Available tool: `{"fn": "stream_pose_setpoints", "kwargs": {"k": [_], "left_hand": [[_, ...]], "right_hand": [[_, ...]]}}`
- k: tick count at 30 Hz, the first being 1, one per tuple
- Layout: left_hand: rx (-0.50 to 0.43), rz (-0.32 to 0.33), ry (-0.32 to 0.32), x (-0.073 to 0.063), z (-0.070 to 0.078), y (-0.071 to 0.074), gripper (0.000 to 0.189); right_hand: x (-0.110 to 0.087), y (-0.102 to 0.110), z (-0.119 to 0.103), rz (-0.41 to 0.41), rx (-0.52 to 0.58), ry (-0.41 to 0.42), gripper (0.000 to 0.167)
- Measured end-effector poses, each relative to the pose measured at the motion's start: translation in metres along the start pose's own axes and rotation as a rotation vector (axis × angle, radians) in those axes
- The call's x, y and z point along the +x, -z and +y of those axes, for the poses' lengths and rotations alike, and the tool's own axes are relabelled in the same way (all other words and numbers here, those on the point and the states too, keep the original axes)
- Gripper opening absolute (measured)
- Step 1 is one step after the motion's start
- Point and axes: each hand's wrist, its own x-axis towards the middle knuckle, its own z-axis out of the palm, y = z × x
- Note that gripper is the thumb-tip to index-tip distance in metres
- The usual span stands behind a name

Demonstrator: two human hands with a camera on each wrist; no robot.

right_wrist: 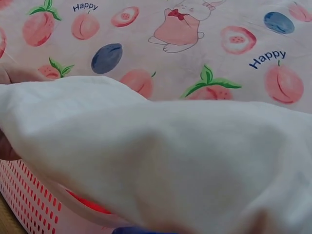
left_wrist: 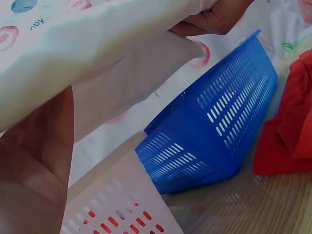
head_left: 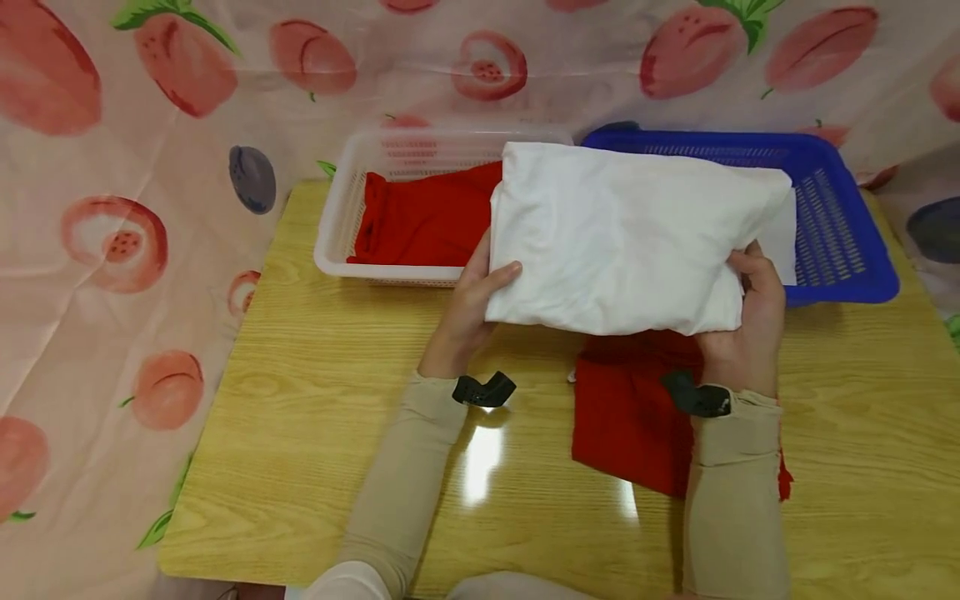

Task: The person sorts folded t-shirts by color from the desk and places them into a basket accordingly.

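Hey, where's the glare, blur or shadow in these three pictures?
Head view: bright glare on the table between the forearms, with a smaller patch beside the red cloth lying there; left wrist view: dim overall, the left hand in dark shadow; right wrist view: the white cloth looks blurred, the printed backdrop behind it sharper.

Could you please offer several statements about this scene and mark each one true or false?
The left hand and the right hand both hold the folded white cloth. True.
The blue perforated plastic basket stands right of the pale perforated plastic basket. True.
The pale basket contains only blue fabric. False: red fabric lies inside it.
A red cloth lies on the yellowish wooden table. True.
The white cloth rests on that table. False: it is held raised.
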Motion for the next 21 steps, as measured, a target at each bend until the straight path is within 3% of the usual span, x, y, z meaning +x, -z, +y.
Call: {"fn": "stream_pose_setpoints", "kwargs": {"k": [8, 13, 21], "left_hand": [[0.048, 0.000, -0.064, -0.001, 0.006, -0.008, 0.058], [0.062, -0.001, -0.066, -0.003, 0.012, -0.014, 0.058], [0.112, 0.096, -0.119, -0.004, 0.012, -0.017, 0.056]], "right_hand": [[-0.001, 0.002, -0.005, -0.020, 0.007, -0.008, 0.049], [-0.003, 0.003, -0.005, -0.031, 0.002, -0.008, 0.047], [-0.002, 0.004, -0.006, -0.010, 0.016, -0.015, 0.048]]}}
